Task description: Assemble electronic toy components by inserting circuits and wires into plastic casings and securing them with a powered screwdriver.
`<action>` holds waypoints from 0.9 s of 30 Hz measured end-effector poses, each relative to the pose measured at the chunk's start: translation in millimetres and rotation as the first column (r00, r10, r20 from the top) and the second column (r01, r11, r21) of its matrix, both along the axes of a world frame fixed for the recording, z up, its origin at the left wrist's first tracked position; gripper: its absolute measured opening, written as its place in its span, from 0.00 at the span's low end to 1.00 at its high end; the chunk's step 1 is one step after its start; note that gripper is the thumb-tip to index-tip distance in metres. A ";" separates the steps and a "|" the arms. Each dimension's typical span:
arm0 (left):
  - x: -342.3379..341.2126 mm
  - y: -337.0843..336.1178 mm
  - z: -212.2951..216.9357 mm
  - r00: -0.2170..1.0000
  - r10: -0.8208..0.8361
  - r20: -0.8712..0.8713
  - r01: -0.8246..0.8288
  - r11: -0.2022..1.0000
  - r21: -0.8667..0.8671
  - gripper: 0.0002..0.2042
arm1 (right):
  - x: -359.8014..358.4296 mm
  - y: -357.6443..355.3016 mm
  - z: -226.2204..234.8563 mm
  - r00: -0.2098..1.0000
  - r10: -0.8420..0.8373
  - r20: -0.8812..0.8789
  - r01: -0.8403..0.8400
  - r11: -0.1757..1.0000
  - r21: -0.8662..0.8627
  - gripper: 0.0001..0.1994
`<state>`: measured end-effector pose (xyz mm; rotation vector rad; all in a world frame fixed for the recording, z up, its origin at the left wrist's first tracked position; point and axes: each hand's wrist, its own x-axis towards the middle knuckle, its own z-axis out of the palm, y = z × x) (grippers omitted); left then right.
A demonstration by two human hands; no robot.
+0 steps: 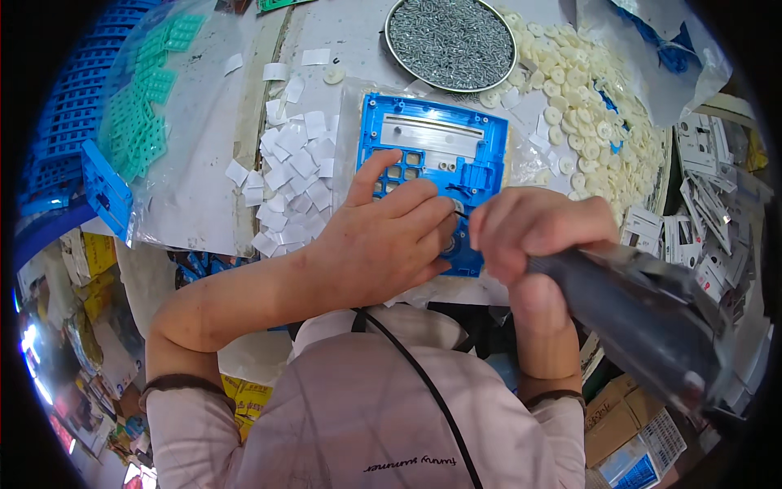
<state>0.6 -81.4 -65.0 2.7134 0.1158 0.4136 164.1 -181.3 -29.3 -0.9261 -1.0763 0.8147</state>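
Note:
A blue plastic casing (494,130) lies inner side up on the table, with a grid of square openings and a pale strip. My left hand (395,224) bears on its lower part. The index finger stretches over the grid, while the other fingers and thumb bend around a spot near a round part that they mostly hide. My right hand (529,232) is wrapped round the front of a dark, blurred tool, which looks like an electric screwdriver (627,318). Its thin tip meets the casing close to my left fingertips. The tool's body slants back to the lower right.
A round metal tray (391,53) of screws stands behind the casing. White paper pieces (297,167) lie left, cream plastic discs (574,106) right. Green plastic parts (151,114) and blue grids (69,98) are at far left. White panels (705,196) are stacked at right.

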 end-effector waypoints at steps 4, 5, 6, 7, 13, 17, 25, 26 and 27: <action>1.2 -0.3 -3.4 0.999 0.015 0.032 -0.015 1.000 -0.001 0.12 | 2.6 7.0 -3.4 0.972 0.068 0.225 -0.073 0.997 0.016 0.16; 0.3 0.5 -4.5 0.999 0.021 0.049 -0.021 1.000 -0.002 0.12 | 4.6 7.4 -2.9 0.960 0.079 0.270 -0.089 0.996 0.023 0.15; 0.3 1.2 -7.5 0.997 0.024 0.071 -0.023 1.000 -0.018 0.11 | 2.6 10.9 -4.8 0.969 0.075 0.234 -0.085 0.996 0.035 0.15; 1.1 -1.4 -11.9 0.995 0.029 0.093 -0.026 0.999 -0.034 0.11 | 0.5 13.6 -6.5 0.978 0.070 0.198 -0.080 0.996 0.046 0.16; -16.0 21.1 15.5 0.988 -0.006 0.155 0.026 0.991 -0.129 0.11 | 23.7 2.1 21.7 0.996 -0.083 -0.044 0.086 0.994 0.070 0.25; -59.6 117.0 24.4 0.935 0.348 0.068 -0.340 0.934 -0.108 0.09 | 78.1 -26.8 62.4 0.952 -0.296 0.071 0.292 0.954 0.067 0.28; -116.6 264.6 27.1 0.344 0.819 -0.460 -0.653 0.560 0.509 0.11 | 103.9 -24.9 42.2 0.923 -0.361 0.136 0.365 0.931 -0.010 0.23; -116.2 270.6 20.3 0.372 0.812 -0.449 -0.629 0.576 0.521 0.11 | 103.4 -25.0 39.6 0.920 -0.361 0.151 0.365 0.931 -0.001 0.22; -120.7 274.2 13.7 0.395 0.807 -0.438 -0.607 0.588 0.535 0.10 | 103.7 -25.5 39.2 0.927 -0.342 0.153 0.348 0.937 -0.015 0.22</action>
